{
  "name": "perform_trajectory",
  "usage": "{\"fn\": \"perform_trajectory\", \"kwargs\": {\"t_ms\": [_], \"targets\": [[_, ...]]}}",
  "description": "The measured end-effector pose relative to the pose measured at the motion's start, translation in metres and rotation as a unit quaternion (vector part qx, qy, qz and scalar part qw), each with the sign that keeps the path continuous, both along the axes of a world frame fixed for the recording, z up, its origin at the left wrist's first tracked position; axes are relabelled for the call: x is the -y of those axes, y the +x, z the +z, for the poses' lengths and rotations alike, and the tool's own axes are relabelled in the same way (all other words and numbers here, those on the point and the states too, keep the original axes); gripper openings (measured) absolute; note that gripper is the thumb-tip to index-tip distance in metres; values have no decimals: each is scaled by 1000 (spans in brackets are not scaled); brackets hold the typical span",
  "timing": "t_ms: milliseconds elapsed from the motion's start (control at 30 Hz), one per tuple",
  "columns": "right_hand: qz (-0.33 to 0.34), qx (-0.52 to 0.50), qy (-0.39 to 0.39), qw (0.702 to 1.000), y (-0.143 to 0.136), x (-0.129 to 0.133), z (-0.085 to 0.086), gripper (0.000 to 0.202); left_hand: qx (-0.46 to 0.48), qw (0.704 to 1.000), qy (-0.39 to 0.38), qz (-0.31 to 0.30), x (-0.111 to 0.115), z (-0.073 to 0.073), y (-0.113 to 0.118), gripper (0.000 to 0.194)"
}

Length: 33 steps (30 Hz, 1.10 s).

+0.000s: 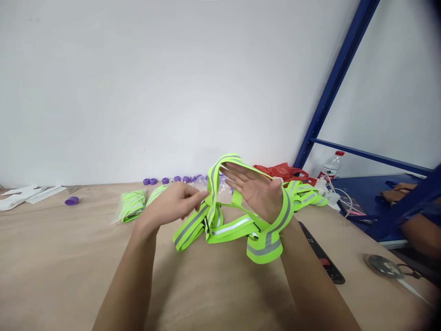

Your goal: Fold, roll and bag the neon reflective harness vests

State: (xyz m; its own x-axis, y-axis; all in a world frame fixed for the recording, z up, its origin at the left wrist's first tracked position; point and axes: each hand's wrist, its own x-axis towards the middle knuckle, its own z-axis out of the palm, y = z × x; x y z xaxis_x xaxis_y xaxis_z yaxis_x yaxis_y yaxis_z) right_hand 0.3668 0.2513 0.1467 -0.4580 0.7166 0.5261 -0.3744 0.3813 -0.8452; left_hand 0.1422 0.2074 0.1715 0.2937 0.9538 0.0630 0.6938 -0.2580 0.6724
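Note:
A neon-yellow elastic reflective vest, made of straps with grey stripes, hangs between my hands above the table. My left hand has its fingers curled in, thumb and forefinger at the left edge of a raised strap loop. My right hand is inside that loop, palm facing me and fingers stretched out flat. One strap passes around the right wrist, and its end dangles below. Behind my left hand lie bagged, folded reflective straps. More reflective straps are heaped beyond my right hand.
Purple caps line the wall, with one purple cap further left near white strips. A red bag, a bottle, a phone and a round metallic object lie right, beside a blue metal frame.

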Motion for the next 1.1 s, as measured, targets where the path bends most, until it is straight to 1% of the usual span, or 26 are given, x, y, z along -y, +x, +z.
{"fn": "perform_trajectory", "kwargs": {"t_ms": [33,67,100,133,167,200,267,333,400,433,533,600,667,700,800,867,933,1033,1100], "targets": [[2,3,1,1000,-1,2,1,94,16,997,61,41,-1,0,-1,50],[5,7,1,1000,-1,5,1,92,34,991,111,66,-2,-1,-1,44],[11,10,0,1000,-2,7,2,90,53,985,147,75,-3,-2,-1,36],[21,9,-2,1000,-2,8,1,88,68,981,167,67,-5,-3,0,29],[32,7,-3,999,-2,10,1,86,79,981,172,48,-6,-4,2,29],[44,2,-3,999,-1,11,0,85,85,982,166,20,-6,-5,3,36],[69,-9,-5,998,0,11,-1,84,101,986,122,-43,-7,-5,4,44],[98,-11,-12,995,1,10,-2,83,132,984,52,-106,-8,-5,2,42],[126,-3,-23,992,3,9,-3,80,174,971,-12,-163,-8,-4,-2,38],[136,3,-29,990,3,8,-3,77,194,962,-32,-191,-8,-3,-5,40],[157,53,-51,985,5,8,-3,63,234,935,-52,-260,-10,-2,-12,49],[165,117,-61,977,5,12,-1,57,248,928,-59,-272,-11,-2,-14,59],[171,172,-63,968,5,18,2,54,253,934,-80,-241,-12,-4,-12,63],[176,182,-62,966,5,20,4,50,248,939,-95,-217,-13,-5,-10,62],[193,149,-64,968,2,22,3,36,242,953,-120,-138,-13,-7,-4,50],[187,119,-76,972,1,20,1,32,265,956,-90,-91,-13,-7,-1,38],[156,96,-93,979,0,16,-3,34,295,953,-35,-58,-11,-5,1,31],[109,72,-109,985,2,11,-5,40,297,953,49,-24,-7,-3,7,28],[110,85,-98,985,5,9,-4,52,270,958,98,0,-3,-3,13,30]]}}
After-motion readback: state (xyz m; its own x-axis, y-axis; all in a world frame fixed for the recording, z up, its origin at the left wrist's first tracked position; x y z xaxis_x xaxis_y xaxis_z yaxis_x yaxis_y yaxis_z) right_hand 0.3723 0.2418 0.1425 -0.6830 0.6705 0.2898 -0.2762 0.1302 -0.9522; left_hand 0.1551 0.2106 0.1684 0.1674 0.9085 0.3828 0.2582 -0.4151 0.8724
